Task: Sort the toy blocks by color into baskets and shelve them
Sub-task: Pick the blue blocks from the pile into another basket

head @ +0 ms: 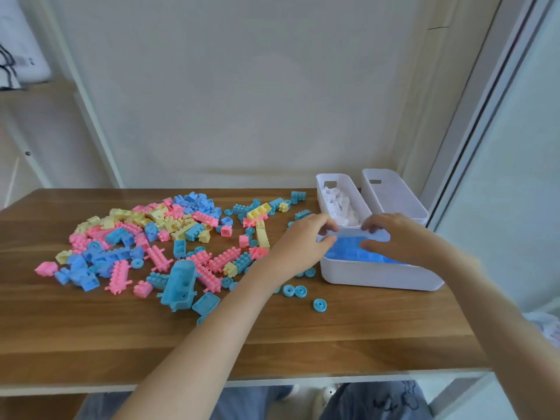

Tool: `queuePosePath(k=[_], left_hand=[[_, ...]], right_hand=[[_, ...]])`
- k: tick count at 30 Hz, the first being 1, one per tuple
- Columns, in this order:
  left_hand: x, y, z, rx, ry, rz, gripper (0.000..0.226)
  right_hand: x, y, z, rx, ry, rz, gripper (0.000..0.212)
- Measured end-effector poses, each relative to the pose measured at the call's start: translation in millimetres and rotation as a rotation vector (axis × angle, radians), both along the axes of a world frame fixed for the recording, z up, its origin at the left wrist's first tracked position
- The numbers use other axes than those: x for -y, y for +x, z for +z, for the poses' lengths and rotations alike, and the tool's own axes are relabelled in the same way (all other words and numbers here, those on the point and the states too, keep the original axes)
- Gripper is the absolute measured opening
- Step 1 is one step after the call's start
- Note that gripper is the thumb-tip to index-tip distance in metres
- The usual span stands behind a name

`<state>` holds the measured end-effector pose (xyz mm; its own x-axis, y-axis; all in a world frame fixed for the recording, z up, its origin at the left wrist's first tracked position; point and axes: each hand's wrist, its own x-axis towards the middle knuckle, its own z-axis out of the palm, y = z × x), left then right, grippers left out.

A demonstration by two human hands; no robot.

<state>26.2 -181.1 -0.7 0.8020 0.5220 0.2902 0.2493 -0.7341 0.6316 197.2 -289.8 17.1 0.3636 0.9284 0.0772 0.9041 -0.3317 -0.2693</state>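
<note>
Front basket (378, 275): blue blocks (348, 251). Next basket (321, 189): white blocks (339, 204). Third basket (394, 195): unclear.

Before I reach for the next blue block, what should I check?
1. Blue-block basket holds only blue: ok.
2. White-block basket holds only white: ok.
3. Far basket empty: cannot tell.
4. Blue blocks off the wooden table: not ok; blue wheels and a mixed pile lie loose.
5. Left hand and right hand empty: cannot tell, blurred.
</note>
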Motion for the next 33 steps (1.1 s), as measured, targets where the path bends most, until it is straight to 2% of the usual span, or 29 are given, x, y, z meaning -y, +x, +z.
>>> queuePosePath(k=[2,5,8,12,17,20,23,27,30,33], left_hand=[[-2,-22,0,0.041,0.004,0.038,0.021],[-17,-65,-5,0.082,0.037,0.148,0.021],[-37,-108,-12,0.071,0.045,0.319,0.019],[-48,-153,-19,-0.005,0.084,0.462,0.025],[-62,-211,-32,0.005,0.139,0.664,0.024],[-84,-253,-45,0.0,0.181,0.882,0.022],[-106,-293,-56,-0.037,0.111,1.094,0.034],[-122,-314,-69,-0.179,0.0,1.023,0.055],[-128,-314,-73,-0.241,0.05,0.923,0.044],[-131,-314,-75,-0.226,0.038,0.804,0.026]], right_hand=[[-11,-24,9,0.076,0.035,0.046,0.039],[-32,-65,17,0.074,0.066,0.206,0.048],[-57,-114,16,0.052,0.039,0.441,0.053],[-96,-171,0,0.081,-0.034,0.607,0.056],[-137,-214,-20,-0.014,-0.081,0.702,0.054],[-154,-226,-23,-0.139,-0.065,0.689,0.062],[-173,-235,-22,-0.23,-0.014,0.669,0.064],[-203,-252,-24,-0.235,-0.029,0.664,0.049],[-225,-269,-32,-0.195,-0.077,0.69,0.045],[-241,-286,-39,-0.139,-0.134,0.697,0.051]])
